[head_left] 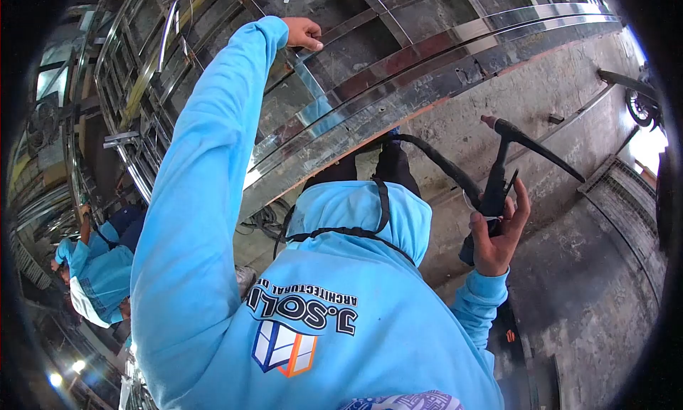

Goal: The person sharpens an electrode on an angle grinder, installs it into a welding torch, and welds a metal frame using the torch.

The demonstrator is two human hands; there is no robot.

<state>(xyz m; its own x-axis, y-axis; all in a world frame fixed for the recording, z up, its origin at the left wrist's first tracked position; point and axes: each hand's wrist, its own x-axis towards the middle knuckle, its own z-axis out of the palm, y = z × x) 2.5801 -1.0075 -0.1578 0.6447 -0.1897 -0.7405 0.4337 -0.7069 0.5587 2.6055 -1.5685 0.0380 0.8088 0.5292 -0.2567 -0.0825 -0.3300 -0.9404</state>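
Note:
My right hand (501, 232) is wrapped round the black handle of a TIG welding torch (494, 179), held up to the right of my body. The torch's pinkish nozzle (489, 121) points up and left, and its long back cap slants down to the right. A black cable (434, 157) runs from the torch towards my legs. At the top, my left hand (304, 34) is closed above a shiny metal frame (405, 68); what its fingers hold, if anything, is hidden. I cannot tell whether it touches the frame. Below it, a short bright metal piece (311, 82) crosses between the bars.
The table edge (441, 100) curves across in front of me. More metal bars (131, 161) are stacked on the left. A co-worker in a blue top (103, 278) is at the far left. Coiled cables (263, 221) lie on the floor, and a wheel (640, 107) shows at far right.

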